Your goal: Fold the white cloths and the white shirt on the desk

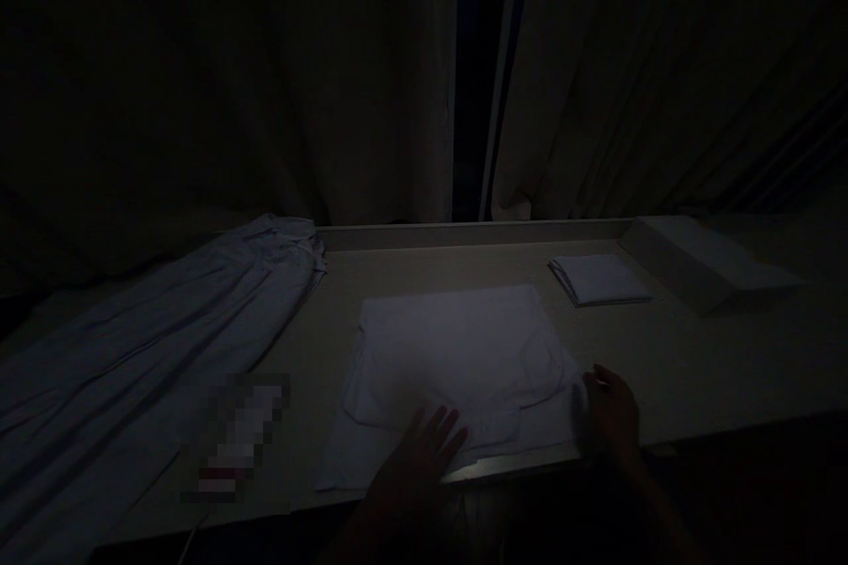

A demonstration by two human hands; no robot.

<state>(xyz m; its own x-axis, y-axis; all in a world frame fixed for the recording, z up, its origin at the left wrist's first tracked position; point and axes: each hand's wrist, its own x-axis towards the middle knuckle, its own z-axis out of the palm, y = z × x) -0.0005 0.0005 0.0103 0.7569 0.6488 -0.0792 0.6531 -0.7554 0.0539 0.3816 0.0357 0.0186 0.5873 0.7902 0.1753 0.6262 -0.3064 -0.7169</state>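
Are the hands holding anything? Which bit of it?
The left hand grips nothing, spread over the near part of the white cloth. The right hand is at the cloth's right edge, too dark to tell if it's pinching.

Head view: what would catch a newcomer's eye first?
The pale cloth spread in mid-picture stands out first, with the left hand over its near edge and the right hand at its right side. Next come the small folded cloth, farther right, and the large rumpled fabric at left.
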